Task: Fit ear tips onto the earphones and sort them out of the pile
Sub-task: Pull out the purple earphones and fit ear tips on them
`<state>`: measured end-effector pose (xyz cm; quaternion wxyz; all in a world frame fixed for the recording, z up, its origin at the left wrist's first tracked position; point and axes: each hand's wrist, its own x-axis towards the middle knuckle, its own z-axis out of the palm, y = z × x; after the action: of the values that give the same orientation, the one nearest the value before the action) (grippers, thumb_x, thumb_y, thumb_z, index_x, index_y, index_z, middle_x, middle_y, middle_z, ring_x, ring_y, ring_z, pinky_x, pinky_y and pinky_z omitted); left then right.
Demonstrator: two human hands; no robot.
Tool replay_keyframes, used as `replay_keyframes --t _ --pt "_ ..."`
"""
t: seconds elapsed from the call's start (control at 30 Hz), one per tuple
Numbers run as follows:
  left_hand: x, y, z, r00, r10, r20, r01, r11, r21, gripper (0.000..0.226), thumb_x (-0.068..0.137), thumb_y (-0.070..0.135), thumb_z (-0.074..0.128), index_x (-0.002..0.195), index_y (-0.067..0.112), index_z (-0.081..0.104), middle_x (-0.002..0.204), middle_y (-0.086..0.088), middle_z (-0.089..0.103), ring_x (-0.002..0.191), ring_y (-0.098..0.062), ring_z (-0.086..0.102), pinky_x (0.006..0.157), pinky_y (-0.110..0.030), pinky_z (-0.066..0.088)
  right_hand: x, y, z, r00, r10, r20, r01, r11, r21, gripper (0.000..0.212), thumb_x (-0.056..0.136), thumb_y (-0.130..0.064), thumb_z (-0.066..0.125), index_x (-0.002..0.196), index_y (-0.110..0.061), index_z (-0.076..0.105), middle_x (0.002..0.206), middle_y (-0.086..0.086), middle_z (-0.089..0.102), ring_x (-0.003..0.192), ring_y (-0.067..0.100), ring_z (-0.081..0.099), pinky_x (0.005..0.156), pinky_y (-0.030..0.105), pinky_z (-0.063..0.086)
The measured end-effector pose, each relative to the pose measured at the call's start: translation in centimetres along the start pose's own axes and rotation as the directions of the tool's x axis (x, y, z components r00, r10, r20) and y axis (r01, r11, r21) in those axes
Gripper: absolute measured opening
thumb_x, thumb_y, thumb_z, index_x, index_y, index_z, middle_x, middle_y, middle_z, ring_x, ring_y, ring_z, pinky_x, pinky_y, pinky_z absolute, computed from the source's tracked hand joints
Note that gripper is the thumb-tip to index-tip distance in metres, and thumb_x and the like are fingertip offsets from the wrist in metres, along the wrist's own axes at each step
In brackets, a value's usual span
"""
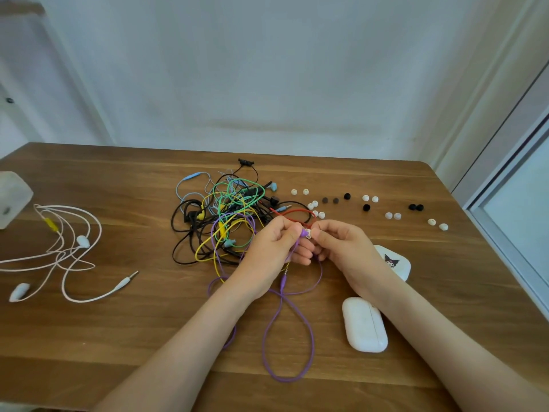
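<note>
My left hand [274, 251] pinches a purple earbud [303, 233] just in front of the tangled pile of coloured earphones [225, 215]. Its purple cable [286, 337] loops down toward me across the table. My right hand [341, 243] pinches a small white ear tip [308, 233] against that earbud. Several loose white ear tips [392, 215] and black ear tips [416, 207] lie scattered to the right of the pile. A pink-white earphone set [64, 251] lies apart at the left with white tips on its buds.
A white earbud case [364, 324] lies near my right forearm, and a second white case with a cartoon print [395, 261] sits partly behind my right hand. A translucent box [12, 197] stands at the left edge. The wooden table [148, 322] ends at a wall behind.
</note>
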<state>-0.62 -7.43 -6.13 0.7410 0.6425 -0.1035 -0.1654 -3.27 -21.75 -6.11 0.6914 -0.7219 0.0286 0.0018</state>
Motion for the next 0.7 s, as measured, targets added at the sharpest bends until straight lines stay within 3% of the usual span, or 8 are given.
replay_keyframes --t 0.4,0.7 --pt "0.23 -0.68 -0.18 1.0 0.023 -0.009 -0.021 0.988 0.152 0.017 0.101 0.013 0.045 0.089 0.006 0.054 0.065 -0.001 0.065 0.061 -0.014 0.06 0.056 -0.025 0.049 -0.41 -0.23 0.19 0.999 0.014 -0.032 -0.014 1.0 -0.023 0.024 0.095 -0.007 0.053 0.078 -0.015 0.067 0.068 -0.001 0.06 0.067 0.009 0.053 0.064 0.022 0.045" --pt "-0.17 -0.67 -0.08 0.992 0.123 -0.036 -0.105 0.941 0.322 0.017 0.1 0.014 0.046 0.09 0.002 0.054 0.066 -0.002 0.065 0.058 -0.015 0.06 0.058 -0.027 0.051 -0.83 -0.41 0.76 0.996 -0.028 -0.08 0.022 0.997 -0.08 0.023 0.095 -0.007 0.053 0.077 -0.014 0.066 0.064 -0.004 0.061 0.063 0.003 0.054 0.062 0.018 0.046"
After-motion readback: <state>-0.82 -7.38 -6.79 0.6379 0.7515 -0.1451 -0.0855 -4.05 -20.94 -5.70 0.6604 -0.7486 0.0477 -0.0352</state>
